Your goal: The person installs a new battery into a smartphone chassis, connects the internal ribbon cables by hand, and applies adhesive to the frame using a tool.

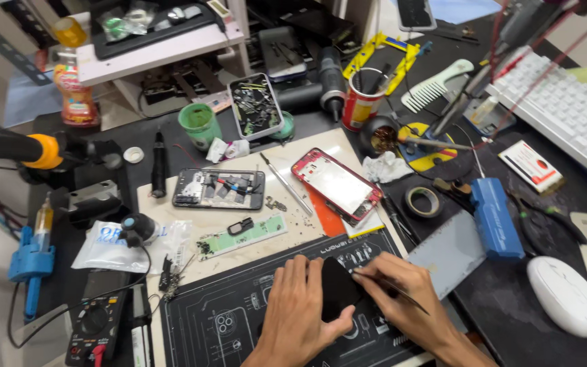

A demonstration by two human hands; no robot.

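Head view: both hands work a small black part on the dark repair mat at the table's near edge.
Left hand (300, 309) pins the black part (338, 289); right hand (402, 292) grips tweezers (392, 287) against it. Opened phone (219, 188) and red phone frame (336, 185) lie apart, unassembled.

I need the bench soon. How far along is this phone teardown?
Done: an opened phone body and a red frame lie apart on the pale mat, with a small green board loose below. In hand: the left hand steadies a black part while the right hand works tweezers at its edge. Left: nothing is reassembled.
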